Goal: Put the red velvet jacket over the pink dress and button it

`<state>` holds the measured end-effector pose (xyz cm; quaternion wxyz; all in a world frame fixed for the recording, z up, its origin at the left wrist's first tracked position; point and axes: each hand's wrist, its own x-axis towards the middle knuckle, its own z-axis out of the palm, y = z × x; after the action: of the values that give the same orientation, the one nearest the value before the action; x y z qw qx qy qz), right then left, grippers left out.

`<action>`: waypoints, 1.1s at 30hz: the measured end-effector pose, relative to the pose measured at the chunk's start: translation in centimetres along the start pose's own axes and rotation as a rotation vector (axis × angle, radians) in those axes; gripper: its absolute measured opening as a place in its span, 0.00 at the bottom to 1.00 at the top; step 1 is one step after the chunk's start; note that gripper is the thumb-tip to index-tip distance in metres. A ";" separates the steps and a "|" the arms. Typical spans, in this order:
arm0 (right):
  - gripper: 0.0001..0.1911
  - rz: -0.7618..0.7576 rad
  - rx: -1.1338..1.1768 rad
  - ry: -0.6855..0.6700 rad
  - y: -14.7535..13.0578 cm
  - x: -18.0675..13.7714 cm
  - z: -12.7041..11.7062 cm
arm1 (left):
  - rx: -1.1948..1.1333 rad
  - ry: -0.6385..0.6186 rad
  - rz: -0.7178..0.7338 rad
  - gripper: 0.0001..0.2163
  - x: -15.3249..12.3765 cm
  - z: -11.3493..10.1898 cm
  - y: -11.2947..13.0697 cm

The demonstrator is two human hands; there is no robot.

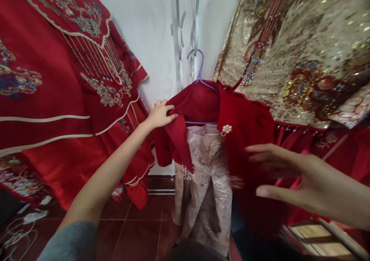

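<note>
In the middle of the head view a red jacket (247, 118) hangs, its front open, on a purple hanger (200, 66). Pale patterned trousers (206, 157) hang inside it from the hanger's lower bar. My left hand (162, 114) grips the jacket at its left shoulder, fingers closed over the cloth. On the jacket's right front edge sits a pearl-like flower fastener (227, 129). Beside that right side is my right hand (277, 172), slightly blurred, thumb and fingers apart with nothing between them.
A large red embroidered garment (66, 95) hangs at the left. Gold sequinned cloth (289, 53) fills the upper right. Behind the hanger stands a white metal rack (177, 37). White cables (21, 230) lie on the dark red tiled floor (135, 230); a wooden-slatted object (323, 240) is at lower right.
</note>
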<state>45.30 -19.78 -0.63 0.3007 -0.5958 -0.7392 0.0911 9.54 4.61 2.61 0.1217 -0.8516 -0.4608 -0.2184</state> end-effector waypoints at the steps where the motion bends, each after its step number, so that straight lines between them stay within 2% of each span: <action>1: 0.32 -0.054 0.087 -0.108 -2.4 0.7 0.2 | -0.002 0.003 -0.005 0.17 -0.2 0.0 0.1; 3: 0.25 -0.094 0.183 -0.108 -5.6 2.5 0.5 | -0.010 0.008 -0.016 0.17 -0.5 -0.1 0.3; 5: 0.22 -0.099 0.219 -0.106 -6.6 4.6 0.9 | -0.025 0.012 -0.028 0.16 -0.8 -0.3 0.7; 7: 0.20 -0.113 0.207 -0.113 -6.0 6.8 1.7 | -0.047 0.025 -0.043 0.16 -1.2 -0.4 1.1; 10: 0.20 -0.143 0.143 -0.027 -4.0 10.1 4.2 | -0.097 0.087 -0.076 0.13 -2.0 -0.2 2.0; 15: 0.19 -0.161 -0.006 0.224 -1.5 13.8 9.1 | -0.162 0.365 -0.090 0.06 -3.8 1.0 3.5; 17: 0.15 -0.184 0.019 0.274 -1.3 14.3 10.6 | -0.231 0.436 -0.049 0.05 -4.3 1.5 4.2; 21: 0.13 -0.187 0.171 0.350 -1.7 14.9 12.4 | -0.454 0.439 -0.004 0.09 -4.8 2.7 5.7; 25: 0.12 -0.157 0.515 0.356 -1.8 15.9 13.3 | -0.629 0.506 -0.018 0.11 -4.6 3.6 7.3; 28: 0.15 -0.142 0.710 0.342 -1.6 16.5 13.2 | -0.719 0.499 -0.018 0.11 -4.5 3.7 8.0; 30: 0.16 -0.121 0.680 0.366 -1.6 16.4 12.9 | -0.731 0.478 0.004 0.12 -4.6 3.5 8.2; 33: 0.22 -0.095 0.423 0.440 -2.1 16.0 12.6 | -0.724 0.466 0.033 0.13 -4.6 3.3 8.3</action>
<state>34.85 -2.60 -4.35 0.5748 -0.4903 -0.6478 0.0976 15.15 -1.89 -2.54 -0.0809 -0.7746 -0.3008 -0.5505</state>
